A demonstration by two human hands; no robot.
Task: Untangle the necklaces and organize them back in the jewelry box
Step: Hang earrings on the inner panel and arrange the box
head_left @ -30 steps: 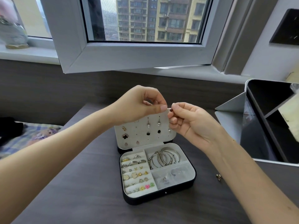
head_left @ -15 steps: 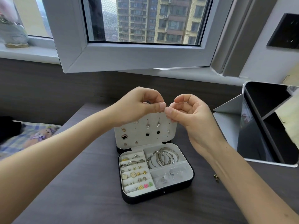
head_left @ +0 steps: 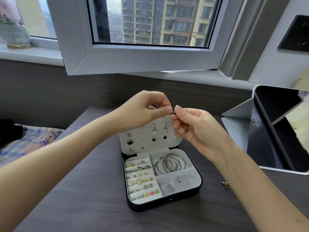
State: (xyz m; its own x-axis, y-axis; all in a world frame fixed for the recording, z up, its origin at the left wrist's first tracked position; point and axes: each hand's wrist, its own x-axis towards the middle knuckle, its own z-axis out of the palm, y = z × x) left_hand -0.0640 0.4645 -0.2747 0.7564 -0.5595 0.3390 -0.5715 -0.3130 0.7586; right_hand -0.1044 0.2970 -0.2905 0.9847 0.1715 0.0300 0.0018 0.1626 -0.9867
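Observation:
An open black jewelry box [head_left: 167, 204] with a white lining lies on the dark table. Its raised lid [head_left: 147, 134] carries several earrings. Rings and studs fill the left slots, silver bangles [head_left: 168, 164] sit in the upper right compartment, and small clear bags [head_left: 177, 183] lie in the lower right one. Above the lid's top edge, my left hand [head_left: 142, 111] and my right hand [head_left: 195, 126] meet fingertip to fingertip. Together they pinch one tiny metal piece [head_left: 173, 112], too small to identify. No necklace chain shows clearly.
A small gold trinket [head_left: 225, 185] lies on the table right of the box. A white-framed folding mirror [head_left: 277, 131] stands at the right edge. An open window sash [head_left: 133, 61] juts out over the far side of the table. A bed with a plush toy [head_left: 45, 139] is at the left.
My right hand turned from palm-up to fingers pointing down again, still meeting the left at the fingertips. Both hands stay above the lid. The box has not moved.

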